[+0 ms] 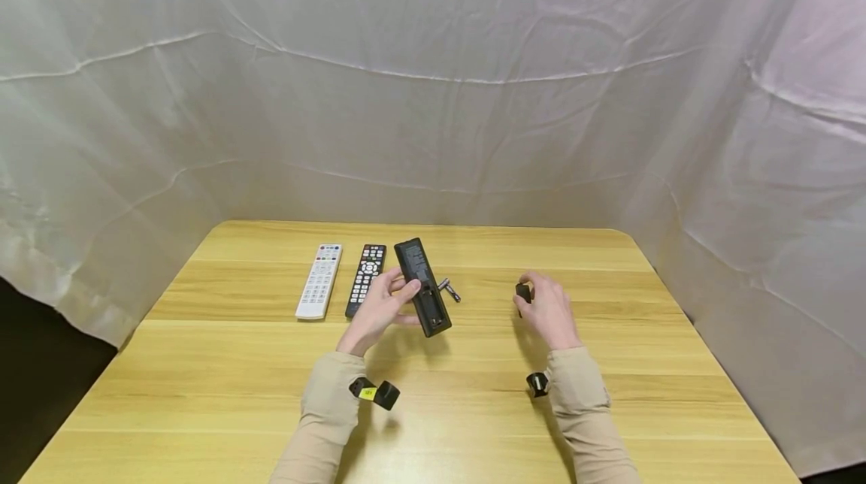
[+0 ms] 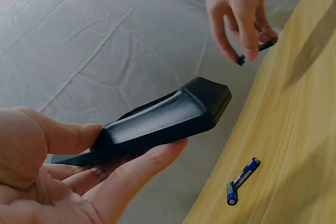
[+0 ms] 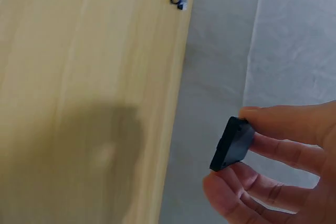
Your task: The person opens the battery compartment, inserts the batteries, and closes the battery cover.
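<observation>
My left hand [image 1: 380,309] grips a black remote control [image 1: 418,273], back side up, with its battery compartment uncovered near the lower end. In the left wrist view the thumb lies on top of this remote [image 2: 157,121] and the fingers support it from below. Off to the right, my right hand [image 1: 549,310] pinches a small black battery cover [image 3: 232,144] between thumb and fingertips, above the table. Two batteries [image 1: 449,289] lie touching on the table, just right of the held remote; their blue wrapping shows in the left wrist view.
A white remote [image 1: 319,282] and a black remote with white buttons [image 1: 368,273] lie side by side at the left, the latter partly behind my left hand. The wooden table [image 1: 473,424] is bordered by grey cloth [image 1: 433,131] at its back and sides.
</observation>
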### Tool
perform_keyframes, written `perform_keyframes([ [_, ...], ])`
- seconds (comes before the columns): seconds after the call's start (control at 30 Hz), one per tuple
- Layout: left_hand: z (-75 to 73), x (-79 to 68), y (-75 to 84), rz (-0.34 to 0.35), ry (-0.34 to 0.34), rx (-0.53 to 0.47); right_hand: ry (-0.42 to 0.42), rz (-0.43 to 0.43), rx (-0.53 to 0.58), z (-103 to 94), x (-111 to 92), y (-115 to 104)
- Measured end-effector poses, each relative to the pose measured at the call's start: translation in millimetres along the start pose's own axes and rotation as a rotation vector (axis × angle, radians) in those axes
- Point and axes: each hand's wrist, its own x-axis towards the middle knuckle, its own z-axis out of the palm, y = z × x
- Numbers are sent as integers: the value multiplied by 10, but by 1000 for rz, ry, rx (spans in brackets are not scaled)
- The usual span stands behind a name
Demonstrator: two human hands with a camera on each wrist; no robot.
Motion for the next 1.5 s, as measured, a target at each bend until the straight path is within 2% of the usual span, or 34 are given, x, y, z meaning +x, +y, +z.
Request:
perform_keyframes([
  [0.2,-11,-3,5,-5,13,8,-68,3,-32,-8,-23,49],
  [0.57,-12,-4,12,-14,22,10,-200,89,-71,70,-8,165],
  [1.0,-32,-1,-3,-7,22,18,-249,122,-81,108,-7,212],
  [1.5,-28,-11,11,-6,23,19,-259,150,-80,148,-13,245],
])
